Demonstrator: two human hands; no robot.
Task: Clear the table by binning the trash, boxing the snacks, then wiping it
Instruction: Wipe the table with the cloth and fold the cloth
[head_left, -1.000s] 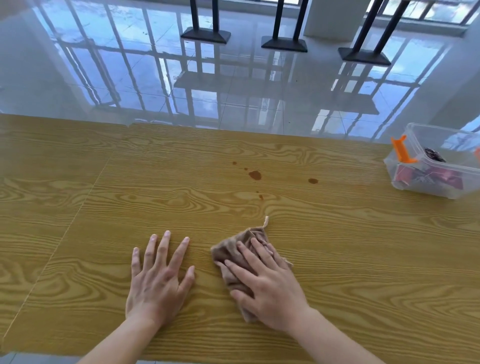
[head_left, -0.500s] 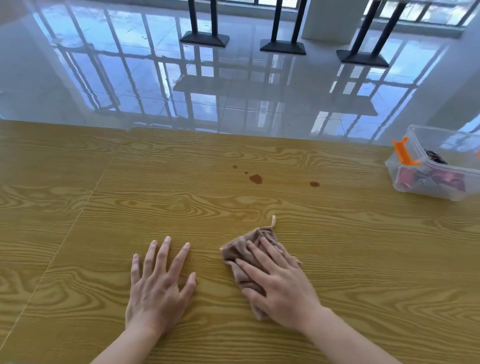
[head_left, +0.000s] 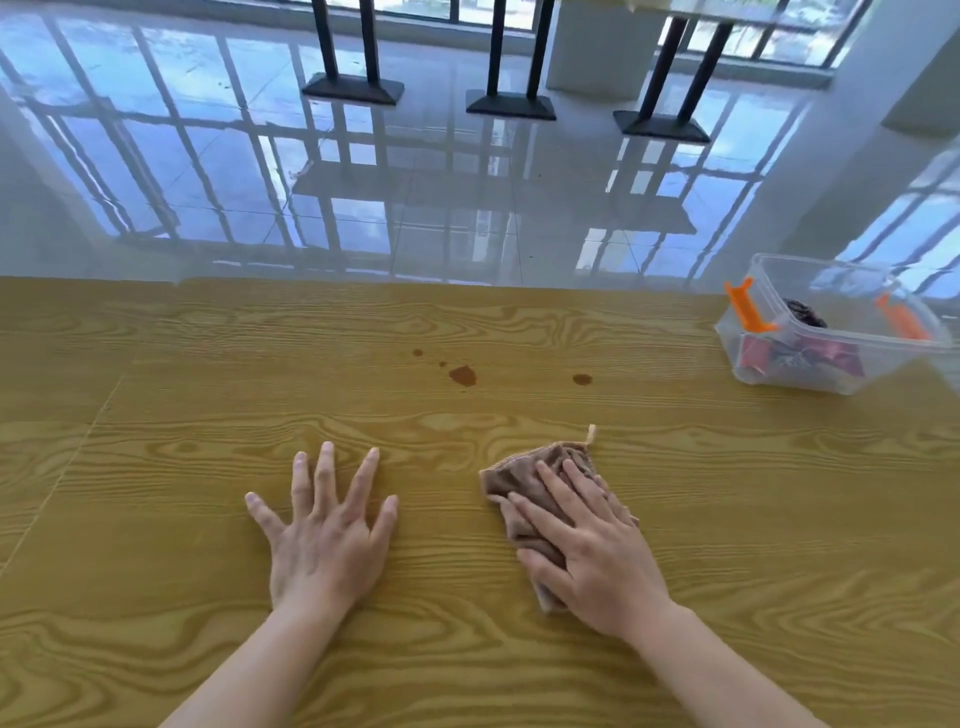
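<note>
Head view: the right hand (head_left: 597, 561) presses flat on a crumpled brown cloth (head_left: 519, 480), fingers (head_left: 558, 488) straight and slightly apart, with the cloth showing beyond the fingertips and thumb. The left hand (head_left: 327, 540) rests beside it on the worktop (head_left: 156, 493), fingers splayed, holding nothing. Brown stains (head_left: 462, 375) lie beyond the cloth, untouched.

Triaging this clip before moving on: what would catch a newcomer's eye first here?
Two hands on the wood-grain table, low centre: the right hand presses a brown cloth, the left hand lies spread beside it. Beyond them are brown spill spots, and far right a clear plastic box with orange latches holds snack packets.
</note>
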